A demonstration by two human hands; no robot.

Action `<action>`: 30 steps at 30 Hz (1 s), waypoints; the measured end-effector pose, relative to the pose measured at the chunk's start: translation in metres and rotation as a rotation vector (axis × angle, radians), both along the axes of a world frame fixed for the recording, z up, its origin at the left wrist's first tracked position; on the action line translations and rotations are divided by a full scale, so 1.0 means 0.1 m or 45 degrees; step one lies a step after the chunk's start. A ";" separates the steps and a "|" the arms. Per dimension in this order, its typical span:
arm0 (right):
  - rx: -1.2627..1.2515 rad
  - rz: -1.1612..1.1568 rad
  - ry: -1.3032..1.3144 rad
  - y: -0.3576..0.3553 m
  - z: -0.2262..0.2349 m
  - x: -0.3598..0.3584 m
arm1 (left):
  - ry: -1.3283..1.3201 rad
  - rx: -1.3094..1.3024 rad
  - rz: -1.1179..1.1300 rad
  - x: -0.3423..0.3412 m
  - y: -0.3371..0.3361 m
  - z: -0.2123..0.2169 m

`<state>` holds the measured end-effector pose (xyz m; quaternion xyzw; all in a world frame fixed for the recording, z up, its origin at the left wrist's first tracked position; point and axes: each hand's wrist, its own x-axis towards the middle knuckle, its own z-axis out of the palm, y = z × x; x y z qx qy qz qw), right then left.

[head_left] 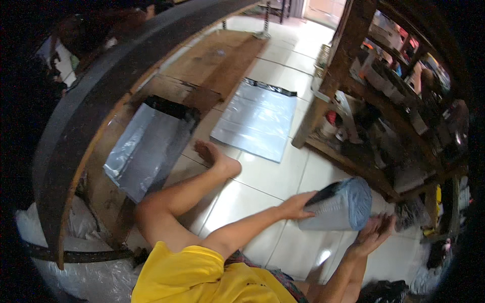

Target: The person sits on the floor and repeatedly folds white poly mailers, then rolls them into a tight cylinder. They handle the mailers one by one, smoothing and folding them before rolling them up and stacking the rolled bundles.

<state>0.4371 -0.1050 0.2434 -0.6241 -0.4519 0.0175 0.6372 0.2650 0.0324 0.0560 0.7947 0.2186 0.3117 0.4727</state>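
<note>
Your yellow shirt [197, 267] is nearest; beyond it, your left hand [298, 206] grips one end of the grey plastic roll [333, 208], above the tiled floor [252, 199] near the bottom edge of the wooden rack [348, 168]. Your right hand [375, 235] is open beside the other end; whether it touches, I cannot tell. One grey bag [258, 118] lies beside the right edge of the wooden board [202, 63], and on this board, a second bag [151, 146].

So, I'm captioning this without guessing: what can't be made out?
In the head view:
Underside of the grey roll: hidden by its own body.
Whether the right hand touches it: edges blur together.
Many things on the wooden shelf: too small and dark.
Rest of the yellow shirt: cut off by the lower edge.
</note>
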 end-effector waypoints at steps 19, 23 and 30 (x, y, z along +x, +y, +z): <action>-0.313 0.024 0.247 0.11 -1.82 -0.68 | -0.102 0.159 -0.084 0.02 -0.12 0.07; -0.453 0.042 -0.160 0.19 -1.29 -0.41 | -0.067 -0.139 0.100 0.05 -0.22 0.35; -0.740 0.143 -0.477 0.14 0.28 -0.23 | -0.522 -1.065 0.099 0.02 -0.29 0.91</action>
